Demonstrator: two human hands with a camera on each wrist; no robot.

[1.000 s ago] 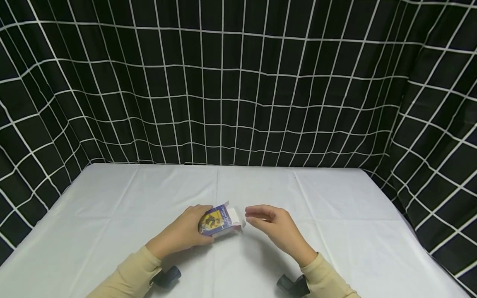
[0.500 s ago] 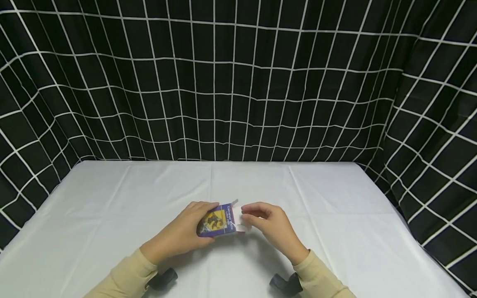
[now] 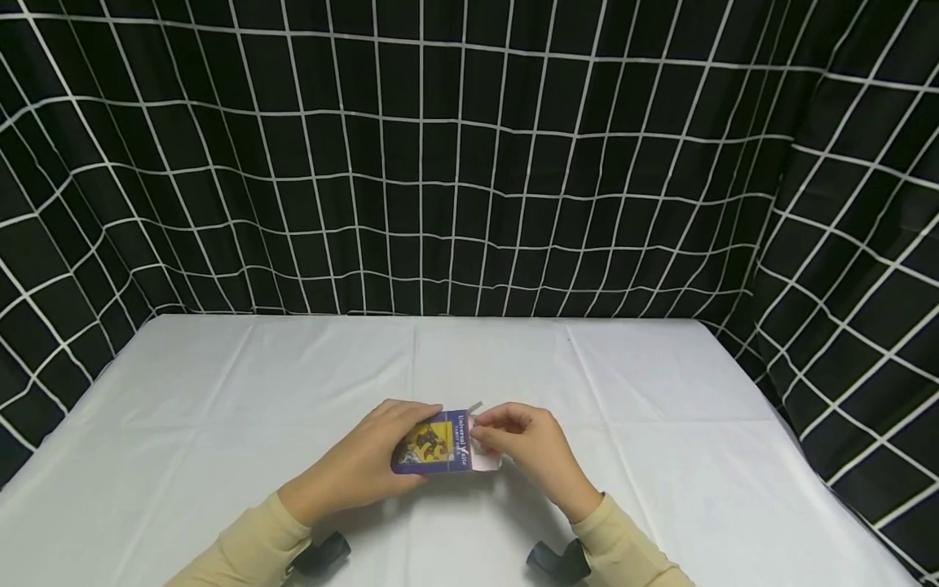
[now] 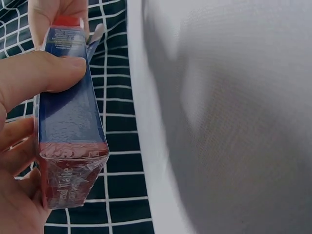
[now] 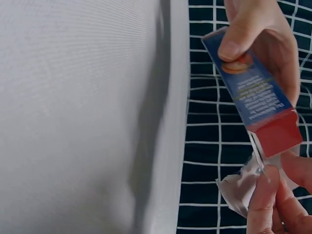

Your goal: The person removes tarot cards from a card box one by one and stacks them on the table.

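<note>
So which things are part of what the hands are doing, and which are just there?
Part of it:
blue box
white flap at the box's end
left hand, gripping the box
right hand, at the flap

Just there:
white cloth underneath
checked curtain behind
sleeves on the arms

The blue cardboard box with a yellow picture (image 3: 433, 444) says "Universal Waite" on its front, with a smaller line under it that is hard to read. "Waite" also shows on its red end (image 4: 66, 187). The tiny pale words on its narrow blue side (image 5: 253, 92) are too blurry to read.
</note>
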